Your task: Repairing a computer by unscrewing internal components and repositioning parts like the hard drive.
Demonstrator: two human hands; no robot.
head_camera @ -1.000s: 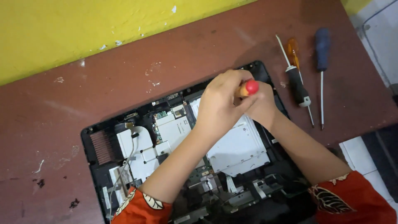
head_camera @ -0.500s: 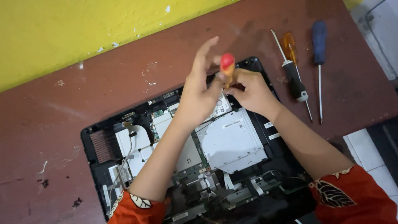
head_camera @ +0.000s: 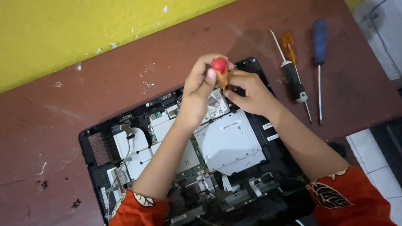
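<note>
1. While both hands are hovering above the opened laptop point(head_camera: 197, 167), the left hand point(head_camera: 200, 94) is closing its fingers around the red-capped end of a small screwdriver point(head_camera: 219, 69), thumb pressed just below the cap.
2. The right hand point(head_camera: 251, 92) is pinching the screwdriver's amber lower part from the other side, fingers narrow and curled.
3. To my eye, doing this well is asking for a firm grip with both hands, kept over the chassis so that nothing small is dropping out of reach.
4. The screwdriver is showing a round red cap and a translucent amber handle; its tip is hidden behind the fingers.
5. It is sitting above the laptop's far edge, near the bench point(head_camera: 63, 125) middle.
6. Three more screwdrivers point(head_camera: 299, 67) are lying toward the bench's far right corner.
</note>
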